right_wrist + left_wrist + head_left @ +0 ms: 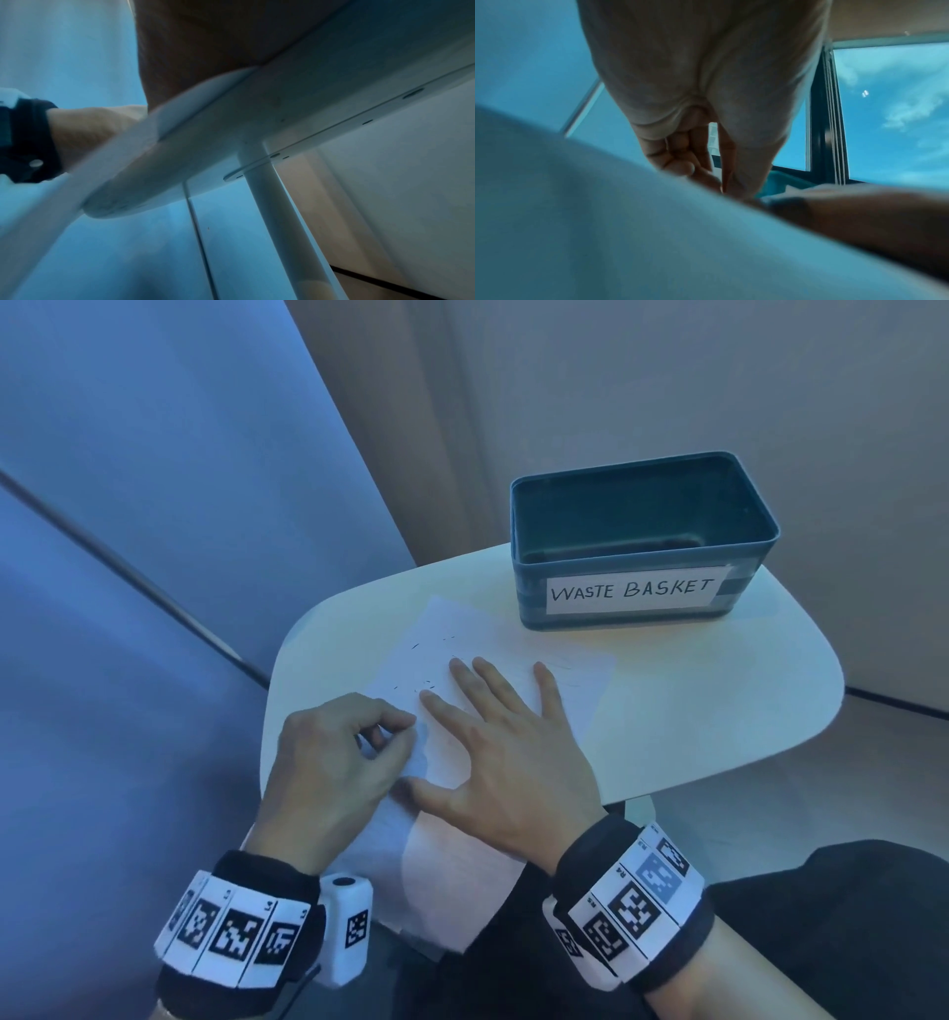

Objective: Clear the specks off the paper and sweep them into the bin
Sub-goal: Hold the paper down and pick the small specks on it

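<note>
A white sheet of paper [575, 690] lies on the small white table [719, 711], its near end hanging over the front edge. Tiny dark specks [423, 683] are scattered on its left part. My right hand [493, 726] lies flat on the paper with fingers spread, just right of the specks. My left hand [354, 752] pinches the paper's left edge, lifting and creasing it there; in the left wrist view its curled fingers [680, 162] show above the blurred sheet. The teal bin [642, 546] labelled WASTE BASKET stands at the table's far side.
The table edge [231, 125] and its white leg [277, 213] show from below in the right wrist view. A blue wall panel is on the left, a beige wall behind the bin. My dark-clothed lap [770, 916] is under the near edge.
</note>
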